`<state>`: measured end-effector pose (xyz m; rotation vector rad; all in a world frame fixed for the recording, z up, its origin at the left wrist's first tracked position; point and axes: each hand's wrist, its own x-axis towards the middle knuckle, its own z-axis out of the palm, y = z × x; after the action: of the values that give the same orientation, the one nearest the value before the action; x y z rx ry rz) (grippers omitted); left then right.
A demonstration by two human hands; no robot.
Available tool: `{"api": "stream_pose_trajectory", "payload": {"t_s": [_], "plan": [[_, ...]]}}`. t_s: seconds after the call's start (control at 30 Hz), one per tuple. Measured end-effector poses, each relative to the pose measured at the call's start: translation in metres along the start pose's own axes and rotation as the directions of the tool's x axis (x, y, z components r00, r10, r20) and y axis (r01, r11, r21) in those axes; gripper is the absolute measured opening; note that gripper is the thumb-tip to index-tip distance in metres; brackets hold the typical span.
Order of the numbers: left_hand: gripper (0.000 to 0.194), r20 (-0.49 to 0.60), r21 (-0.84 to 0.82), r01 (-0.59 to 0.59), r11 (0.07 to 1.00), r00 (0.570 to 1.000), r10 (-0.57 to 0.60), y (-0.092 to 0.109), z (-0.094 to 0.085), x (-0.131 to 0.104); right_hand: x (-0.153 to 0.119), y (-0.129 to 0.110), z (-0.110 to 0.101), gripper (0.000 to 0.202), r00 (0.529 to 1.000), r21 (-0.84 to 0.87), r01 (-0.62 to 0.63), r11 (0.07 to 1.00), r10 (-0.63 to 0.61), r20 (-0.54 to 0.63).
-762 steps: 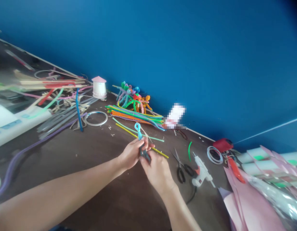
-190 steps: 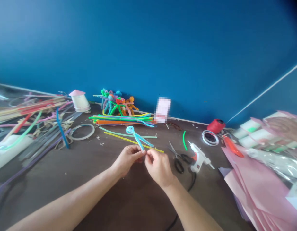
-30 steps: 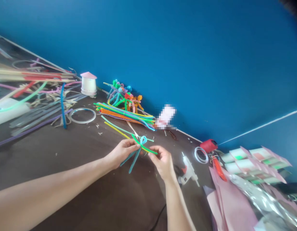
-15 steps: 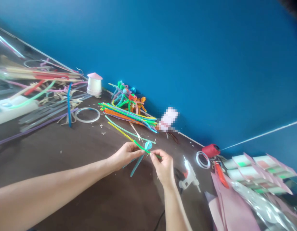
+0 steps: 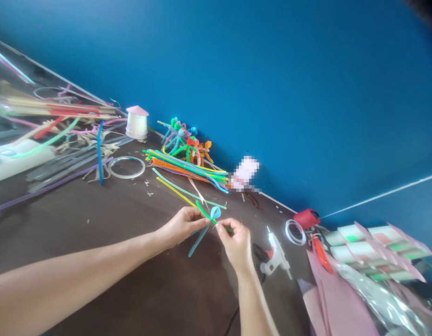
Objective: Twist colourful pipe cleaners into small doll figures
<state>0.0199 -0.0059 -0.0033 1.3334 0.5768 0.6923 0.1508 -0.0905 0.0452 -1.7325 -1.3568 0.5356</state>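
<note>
Between my hands is a light blue pipe cleaner (image 5: 215,213) bent into a small loop, with its legs hanging down to the lower left. A green pipe cleaner (image 5: 201,208) crosses it just under the loop. My left hand (image 5: 184,225) pinches the crossing from the left, fingers closed. From the right, my right hand (image 5: 236,240) pinches the green pipe cleaner, whose end pokes out past the fingers. Behind them on the table lie a yellow pipe cleaner (image 5: 173,190) and a pale green pipe cleaner (image 5: 182,186).
A bundle of colored pipe cleaners (image 5: 187,169) lies before several finished pipe cleaner figures (image 5: 187,142). A white glue gun (image 5: 276,256) rests right of my hands. Further off are a wire coil (image 5: 126,176), a red spool (image 5: 306,218) and pink sheets (image 5: 336,298).
The green pipe cleaner's left end now angles up more steeply, apart from the yellow one. Both hands stay in nearly the same place, with the right shifted slightly left.
</note>
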Motion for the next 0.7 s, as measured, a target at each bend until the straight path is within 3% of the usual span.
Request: {"api": "stream_pose_trajectory", "payload": {"t_s": [0.37, 0.7], "plan": [[0.028, 0.060, -0.159, 0.027, 0.987, 0.998, -0.017, 0.012, 0.001, -0.004, -0.001, 0.001, 0.000, 0.015, 1.000, 0.031, -0.002, 1.000, 0.001, 0.017], [0.025, 0.111, -0.044, -0.048, 0.998, 0.992, 0.053, 0.012, -0.001, -0.002, 0.000, 0.003, -0.003, 0.017, 1.000, 0.018, 0.005, 1.000, -0.006, 0.015]]}}
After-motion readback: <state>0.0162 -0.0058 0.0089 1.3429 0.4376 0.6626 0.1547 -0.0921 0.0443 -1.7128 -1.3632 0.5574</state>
